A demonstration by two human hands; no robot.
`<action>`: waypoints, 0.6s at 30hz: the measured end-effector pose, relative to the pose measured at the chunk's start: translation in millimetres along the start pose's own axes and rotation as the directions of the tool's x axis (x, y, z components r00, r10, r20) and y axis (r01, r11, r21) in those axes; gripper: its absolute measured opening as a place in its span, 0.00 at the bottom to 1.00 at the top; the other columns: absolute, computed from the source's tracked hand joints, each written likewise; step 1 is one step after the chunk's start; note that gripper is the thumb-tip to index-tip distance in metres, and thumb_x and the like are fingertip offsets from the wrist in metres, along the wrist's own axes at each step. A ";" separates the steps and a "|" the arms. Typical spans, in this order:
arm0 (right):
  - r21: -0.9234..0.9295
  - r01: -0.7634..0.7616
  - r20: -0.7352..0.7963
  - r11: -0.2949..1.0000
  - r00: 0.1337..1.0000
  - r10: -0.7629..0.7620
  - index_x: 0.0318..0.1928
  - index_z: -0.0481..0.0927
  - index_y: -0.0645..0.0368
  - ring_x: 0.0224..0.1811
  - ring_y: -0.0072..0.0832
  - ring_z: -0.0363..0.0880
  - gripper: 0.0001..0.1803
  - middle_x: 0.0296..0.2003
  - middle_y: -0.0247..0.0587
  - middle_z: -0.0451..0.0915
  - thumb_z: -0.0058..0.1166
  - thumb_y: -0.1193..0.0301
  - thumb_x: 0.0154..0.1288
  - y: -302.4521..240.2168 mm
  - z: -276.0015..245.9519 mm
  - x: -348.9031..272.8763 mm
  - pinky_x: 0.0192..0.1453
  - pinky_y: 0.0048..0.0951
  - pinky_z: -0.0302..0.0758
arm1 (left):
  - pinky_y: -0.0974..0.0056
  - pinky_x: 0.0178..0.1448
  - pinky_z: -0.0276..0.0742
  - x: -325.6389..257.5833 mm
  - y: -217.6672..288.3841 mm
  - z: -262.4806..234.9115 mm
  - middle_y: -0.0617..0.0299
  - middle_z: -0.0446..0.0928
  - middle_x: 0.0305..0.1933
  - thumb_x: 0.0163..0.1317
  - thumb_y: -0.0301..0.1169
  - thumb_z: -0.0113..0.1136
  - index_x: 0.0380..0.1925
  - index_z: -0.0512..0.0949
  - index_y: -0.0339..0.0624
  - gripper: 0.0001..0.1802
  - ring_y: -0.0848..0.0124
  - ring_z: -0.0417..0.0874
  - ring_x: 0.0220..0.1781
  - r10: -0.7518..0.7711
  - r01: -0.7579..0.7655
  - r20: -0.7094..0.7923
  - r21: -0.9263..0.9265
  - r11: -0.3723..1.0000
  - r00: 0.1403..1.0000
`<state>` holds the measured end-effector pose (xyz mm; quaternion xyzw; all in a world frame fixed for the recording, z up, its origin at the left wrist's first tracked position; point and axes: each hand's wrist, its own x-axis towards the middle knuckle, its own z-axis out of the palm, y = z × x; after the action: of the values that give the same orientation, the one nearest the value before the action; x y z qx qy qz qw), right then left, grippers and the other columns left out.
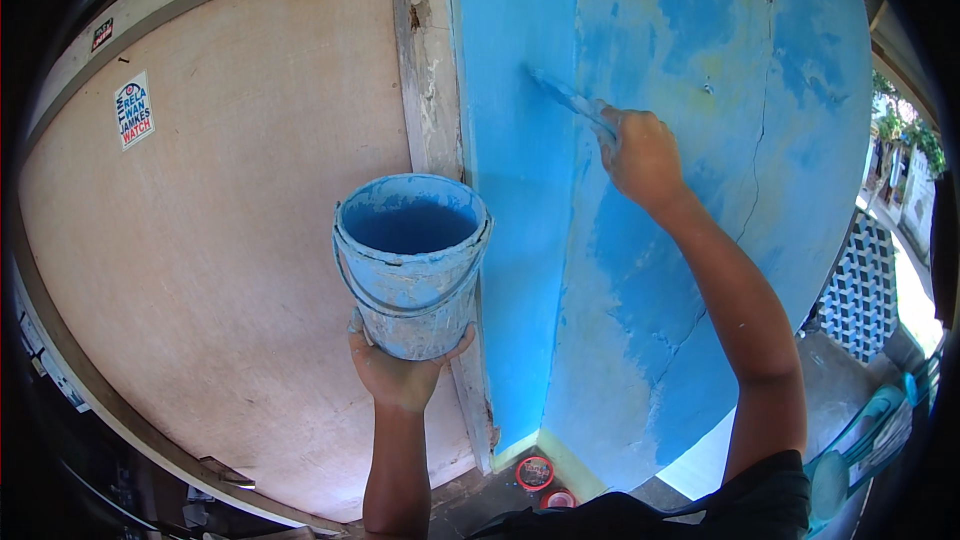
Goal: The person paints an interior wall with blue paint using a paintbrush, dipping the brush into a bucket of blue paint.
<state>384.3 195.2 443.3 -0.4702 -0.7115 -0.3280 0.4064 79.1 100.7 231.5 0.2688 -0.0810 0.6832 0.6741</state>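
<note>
My left hand (pixel 400 372) cups the lower part of a paint-smeared bucket (pixel 412 298), thumb and fingers spread round its base. Dark blue paint (pixel 415 228) shows inside, below the rim, and the wire handle hangs down across the front. My right hand (pixel 640 155) is closed round the handle of a paintbrush (pixel 568 95) coated in blue. The brush points up and left, its bristles at the bright blue strip of wall (pixel 510 200) beside the door frame. To the right, the wider wall (pixel 625 370) carries uneven patches of darker blue over a pale, cracked surface.
A pale wooden door (pixel 250 190) in a worn frame (pixel 432 70) fills the left side. Two small red-rimmed round tubs (pixel 535 474) stand on the floor in the corner. At the lower right is a teal chair (pixel 850 450), with a patterned block screen (pixel 862 285) behind.
</note>
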 end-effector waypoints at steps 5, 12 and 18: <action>-0.060 0.231 0.219 0.971 0.952 -0.213 0.56 0.86 0.61 0.32 0.49 0.88 0.20 0.36 0.56 0.85 0.56 0.78 0.64 -32.2 63.2 -90.0 0.37 0.50 0.83 | 0.20 0.75 0.51 -7.5 4.3 -2.9 0.46 0.42 0.87 0.71 0.64 0.31 0.84 0.44 0.57 0.46 0.40 0.45 0.87 -0.011 0.017 0.089 -0.073 0.997 0.996; -0.007 0.316 0.230 0.949 0.924 -0.306 0.50 0.88 0.58 0.30 0.51 0.87 0.15 0.32 0.53 0.84 0.56 0.77 0.66 -16.1 25.9 -76.9 0.37 0.52 0.83 | 0.23 0.72 0.58 -4.0 1.1 -0.7 0.46 0.45 0.87 0.70 0.64 0.34 0.84 0.47 0.55 0.47 0.39 0.51 0.85 0.037 -0.036 -0.051 0.019 0.999 0.998; -0.121 0.097 -0.058 0.988 0.993 -0.104 0.60 0.85 0.57 0.29 0.48 0.86 0.21 0.32 0.51 0.84 0.56 0.75 0.68 -6.1 20.7 -4.4 0.33 0.48 0.81 | 0.23 0.72 0.58 -5.8 -0.6 -3.6 0.46 0.46 0.86 0.70 0.65 0.36 0.84 0.48 0.55 0.47 0.39 0.52 0.85 0.013 -0.013 -0.024 -0.016 1.000 1.000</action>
<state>374.1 208.9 429.4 -0.4463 -0.7002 -0.4044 0.3833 78.4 97.4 225.6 0.2545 -0.0801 0.6901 0.6728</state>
